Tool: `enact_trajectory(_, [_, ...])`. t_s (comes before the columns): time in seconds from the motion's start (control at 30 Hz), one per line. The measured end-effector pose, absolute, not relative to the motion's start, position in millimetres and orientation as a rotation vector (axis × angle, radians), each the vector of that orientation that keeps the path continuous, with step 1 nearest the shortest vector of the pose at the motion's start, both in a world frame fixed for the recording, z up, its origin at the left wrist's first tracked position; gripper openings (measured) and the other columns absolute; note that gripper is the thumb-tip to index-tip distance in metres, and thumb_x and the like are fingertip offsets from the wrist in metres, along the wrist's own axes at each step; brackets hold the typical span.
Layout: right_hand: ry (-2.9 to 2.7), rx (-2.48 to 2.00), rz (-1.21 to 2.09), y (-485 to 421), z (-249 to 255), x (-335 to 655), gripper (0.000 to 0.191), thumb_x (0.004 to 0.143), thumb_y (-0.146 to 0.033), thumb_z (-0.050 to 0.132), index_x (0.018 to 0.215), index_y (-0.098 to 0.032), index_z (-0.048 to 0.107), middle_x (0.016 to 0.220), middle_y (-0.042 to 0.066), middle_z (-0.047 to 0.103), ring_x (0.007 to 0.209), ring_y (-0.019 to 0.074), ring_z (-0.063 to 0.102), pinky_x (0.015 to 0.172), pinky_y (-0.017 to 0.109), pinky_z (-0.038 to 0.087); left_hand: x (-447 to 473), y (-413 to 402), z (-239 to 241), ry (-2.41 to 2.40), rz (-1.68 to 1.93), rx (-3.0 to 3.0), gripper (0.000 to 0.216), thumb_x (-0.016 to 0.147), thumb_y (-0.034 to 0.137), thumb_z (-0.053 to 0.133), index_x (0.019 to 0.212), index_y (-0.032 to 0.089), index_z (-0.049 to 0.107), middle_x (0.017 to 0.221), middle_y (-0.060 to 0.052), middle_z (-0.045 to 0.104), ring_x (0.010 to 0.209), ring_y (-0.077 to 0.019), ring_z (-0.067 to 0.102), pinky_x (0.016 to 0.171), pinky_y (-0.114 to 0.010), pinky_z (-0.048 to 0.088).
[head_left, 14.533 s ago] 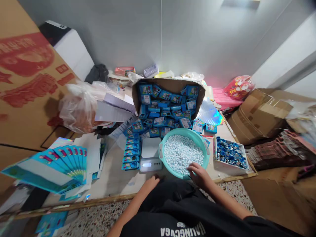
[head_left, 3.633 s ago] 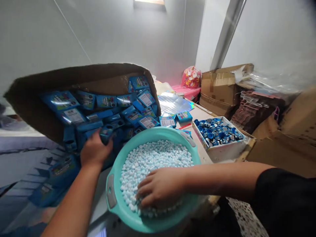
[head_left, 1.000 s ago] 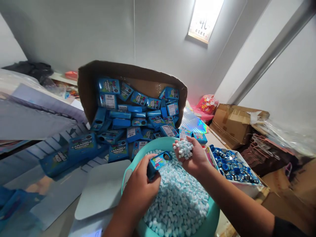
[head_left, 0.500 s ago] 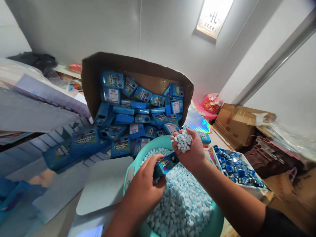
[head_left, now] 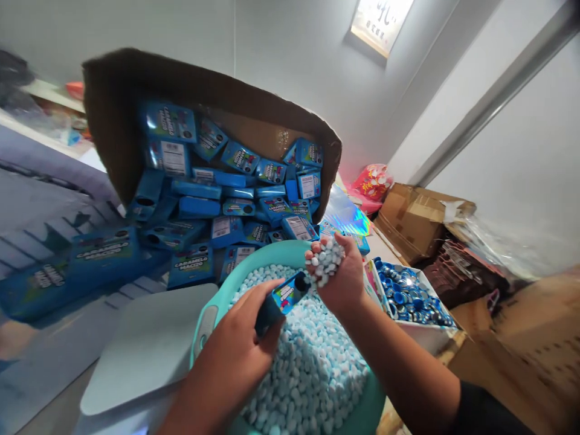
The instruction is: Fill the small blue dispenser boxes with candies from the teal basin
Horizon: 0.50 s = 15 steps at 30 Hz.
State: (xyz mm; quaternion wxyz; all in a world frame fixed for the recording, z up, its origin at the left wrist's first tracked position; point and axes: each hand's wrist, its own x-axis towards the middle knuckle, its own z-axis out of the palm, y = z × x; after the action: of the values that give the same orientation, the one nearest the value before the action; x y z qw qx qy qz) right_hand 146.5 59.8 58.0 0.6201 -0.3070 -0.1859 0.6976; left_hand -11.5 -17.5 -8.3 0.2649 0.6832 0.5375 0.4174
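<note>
Our left hand (head_left: 242, 335) grips a blue candy box (head_left: 284, 296), hole (head_left: 299, 282) facing the pale candies (head_left: 328, 260) our right hand (head_left: 347, 281) cups, over the teal basin (head_left: 374, 402), perhaps to catch strays.

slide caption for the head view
Left hand holding a small blue box, right hand cupping pale candies, above a teal basin.

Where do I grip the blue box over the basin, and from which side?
Probably grip the blue box by the end away from its round hole, from the left, as the left hand does: that hole faces the pellets in the right hand, so it's best left uncovered.
</note>
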Motion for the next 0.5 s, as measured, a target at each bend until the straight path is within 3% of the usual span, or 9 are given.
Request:
enact_trajectory(0.23, [-0.504,-0.666,1.622,60.5,48.8,144.9,0.023,0.075,-0.036,0.059,0.062,-0.018,0.055,0.057,0.000,0.056,0.055,0.0138,0.059,0.050,0.022,0.044,-11.1,-17.2,-10.1,1.404,1.114,1.822,0.042,0.091,0.034,0.055,0.132,0.027,0.058,0.116,-0.008,0.070,0.105,-0.0261,0.069,0.082,-0.038,0.061])
enact_trajectory(0.5, [-0.528,-0.658,1.612,57.6,51.0,143.5,0.026,0.077,-0.037,0.056,0.059,-0.018,0.055,0.055,0.000,0.055,0.055,0.0142,0.058,0.051,0.023,0.043,-10.3,-18.5,-8.7,1.388,1.081,1.846,0.042,0.092,0.033,0.054,0.134,0.029,0.056,0.132,-0.007,0.064,0.119,-0.0263,0.063,0.097,-0.042,0.056])
